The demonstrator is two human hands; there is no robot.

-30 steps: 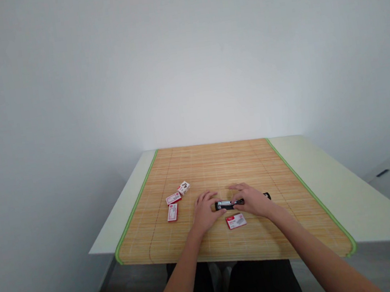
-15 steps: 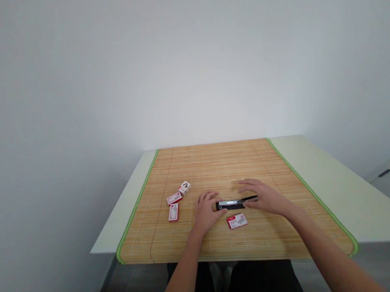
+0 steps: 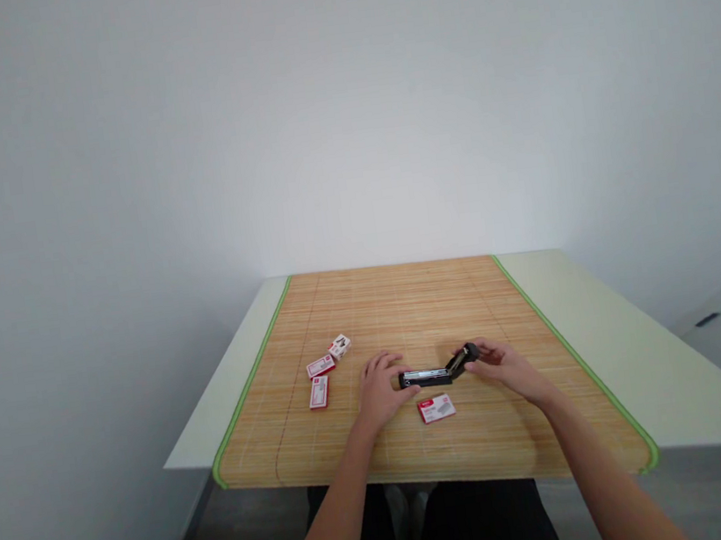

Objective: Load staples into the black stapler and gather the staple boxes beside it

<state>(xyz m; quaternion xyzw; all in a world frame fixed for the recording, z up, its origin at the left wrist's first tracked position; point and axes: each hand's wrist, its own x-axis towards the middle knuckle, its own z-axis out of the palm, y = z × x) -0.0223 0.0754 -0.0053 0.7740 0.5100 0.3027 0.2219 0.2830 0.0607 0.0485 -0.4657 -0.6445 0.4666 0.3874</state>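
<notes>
A black stapler (image 3: 424, 379) is lying across the near half of the bamboo mat (image 3: 397, 300), on the right side of the middle, with its hinged parts spread apart so that a silver strip is showing along the lower part. The left hand (image 3: 378, 389) is gripping its left end, thumb on the near side and fingers on the far side, probably bracing the lower part flat against the mat. The right hand (image 3: 501, 367) is holding the tilted section (image 3: 463, 358) by its raised right end between thumb and fingers, seemingly to control its angle; both hands are thus gripping opposite ends of one tool. A red-and-white box (image 3: 436, 408) is resting just on the near side of the stapler, perhaps for easy reach. Three more small boxes, a far one (image 3: 340, 347), a middle one (image 3: 321, 365) and a near one (image 3: 319, 392), are sitting grouped to the left, leaving room for the hands. The mat is covering the middle of the white tabletop (image 3: 579, 312), likely protecting it.
</notes>
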